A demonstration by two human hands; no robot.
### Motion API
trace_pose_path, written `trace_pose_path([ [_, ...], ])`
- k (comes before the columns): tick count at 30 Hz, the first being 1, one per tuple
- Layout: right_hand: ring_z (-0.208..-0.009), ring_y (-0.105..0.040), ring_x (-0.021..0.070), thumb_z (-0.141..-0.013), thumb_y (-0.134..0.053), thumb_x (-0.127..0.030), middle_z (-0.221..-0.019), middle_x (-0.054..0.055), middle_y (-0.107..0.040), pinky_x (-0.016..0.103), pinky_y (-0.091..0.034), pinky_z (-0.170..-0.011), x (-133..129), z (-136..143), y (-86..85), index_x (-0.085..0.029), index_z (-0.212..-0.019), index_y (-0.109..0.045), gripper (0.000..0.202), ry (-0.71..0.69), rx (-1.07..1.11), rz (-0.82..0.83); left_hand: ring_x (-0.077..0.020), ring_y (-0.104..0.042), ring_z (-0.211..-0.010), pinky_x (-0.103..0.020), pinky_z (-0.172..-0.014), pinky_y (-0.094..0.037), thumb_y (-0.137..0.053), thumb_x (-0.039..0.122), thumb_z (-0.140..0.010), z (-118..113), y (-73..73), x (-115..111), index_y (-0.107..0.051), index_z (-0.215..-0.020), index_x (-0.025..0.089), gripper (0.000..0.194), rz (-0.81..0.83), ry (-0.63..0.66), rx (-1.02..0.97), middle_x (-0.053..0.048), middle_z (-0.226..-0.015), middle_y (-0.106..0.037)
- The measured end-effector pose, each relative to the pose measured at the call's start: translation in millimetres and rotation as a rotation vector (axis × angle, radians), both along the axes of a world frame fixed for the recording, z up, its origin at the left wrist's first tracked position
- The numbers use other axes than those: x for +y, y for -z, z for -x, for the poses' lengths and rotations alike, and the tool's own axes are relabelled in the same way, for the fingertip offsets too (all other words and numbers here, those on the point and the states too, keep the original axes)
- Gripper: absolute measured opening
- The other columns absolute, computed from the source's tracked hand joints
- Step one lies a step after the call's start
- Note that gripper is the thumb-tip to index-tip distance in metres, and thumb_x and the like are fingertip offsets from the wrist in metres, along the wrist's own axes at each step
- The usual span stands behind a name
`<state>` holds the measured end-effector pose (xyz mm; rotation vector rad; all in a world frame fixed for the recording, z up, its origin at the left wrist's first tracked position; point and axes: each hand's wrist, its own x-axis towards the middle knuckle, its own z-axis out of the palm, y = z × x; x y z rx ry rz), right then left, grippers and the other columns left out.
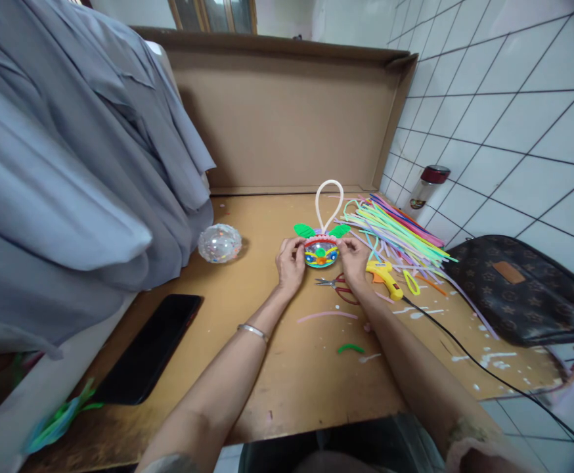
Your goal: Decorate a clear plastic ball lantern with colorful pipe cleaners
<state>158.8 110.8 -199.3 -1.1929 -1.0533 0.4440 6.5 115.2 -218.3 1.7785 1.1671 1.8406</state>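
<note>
Between my two hands stands a clear ball ornament (321,252), trimmed with coloured pipe cleaners, two green leaf shapes and a white loop rising from its top. My left hand (291,261) closes on its left side, fingers bent against the edge. On the right side my right hand (354,256) pinches the edge in the same way. Red-handled scissors (342,288) lie just below, partly covered by my right forearm. A yellow glue gun (386,278) rests to the right of my right hand, its black cord running off toward the lower right.
Another clear ball (220,243) sits at left, near a black phone (152,348). Pipe cleaners (395,226) are heaped at right, by a brown handbag (528,289) and a red-lidded bottle (429,187). A cardboard panel (287,112) stands behind; grey cloth (80,151) hangs at left.
</note>
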Motion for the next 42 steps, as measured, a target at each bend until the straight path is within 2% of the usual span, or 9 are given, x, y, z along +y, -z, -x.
trace_pose_path([
  [5, -0.059, -0.052, 0.0153, -0.070, -0.059, -0.041, -0.060, -0.001, -0.059, 0.027, -0.041, -0.058, 1.0, -0.3, 1.0, -0.021, -0.064, -0.059, 0.022, -0.002, 0.009, 0.005, -0.0158, -0.063, -0.089, -0.027, -0.076, -0.052, -0.050, 0.023, -0.091, 0.9, -1.4, -1.5, -0.066, -0.096, 0.018, 0.018, -0.011, -0.004, 0.021, -0.006, -0.095, -0.065],
  [11, -0.059, -0.052, 0.0157, -0.069, -0.059, -0.042, -0.060, -0.001, -0.059, 0.028, -0.041, -0.059, 1.6, -0.2, 1.1, -0.021, -0.064, -0.059, 0.022, -0.004, 0.019, -0.003, -0.0152, -0.063, -0.086, -0.025, -0.073, -0.052, -0.050, 0.027, -0.091, -1.0, -0.9, -1.4, -0.060, -0.104, 0.018, 0.019, 0.044, 0.026, -0.063, -0.006, -0.094, -0.065],
  [18, -0.058, -0.051, 0.0155, -0.067, -0.059, -0.043, -0.060, 0.000, -0.059, 0.028, -0.040, -0.057, -0.2, 0.9, -2.3, -0.020, -0.063, -0.059, 0.023, -0.009, 0.028, 0.006, -0.0152, -0.064, -0.087, -0.026, -0.074, -0.052, -0.054, 0.030, -0.089, -1.8, -0.5, -0.3, -0.056, -0.099, 0.018, 0.016, 0.088, 0.040, -0.131, -0.005, -0.093, -0.065],
  [30, -0.058, -0.052, 0.0147, -0.067, -0.061, -0.040, -0.059, -0.001, -0.059, 0.027, -0.041, -0.058, 0.8, 0.2, -0.4, -0.020, -0.064, -0.060, 0.021, -0.005, 0.045, 0.000, -0.0155, -0.063, -0.085, -0.028, -0.078, -0.051, -0.053, 0.031, -0.089, -0.5, 0.8, 0.4, -0.059, -0.086, 0.018, 0.015, 0.166, 0.024, -0.134, -0.006, -0.091, -0.064],
  [42, -0.059, -0.052, 0.0155, -0.070, -0.059, -0.038, -0.060, -0.001, -0.060, 0.028, -0.043, -0.060, -2.7, 3.1, -4.2, -0.020, -0.065, -0.061, 0.019, -0.001, 0.009, -0.009, -0.0158, -0.062, -0.085, -0.027, -0.078, -0.051, -0.054, 0.030, -0.088, 0.1, 2.2, 2.9, -0.060, -0.087, 0.017, 0.014, 0.188, 0.038, -0.169, -0.005, -0.089, -0.064],
])
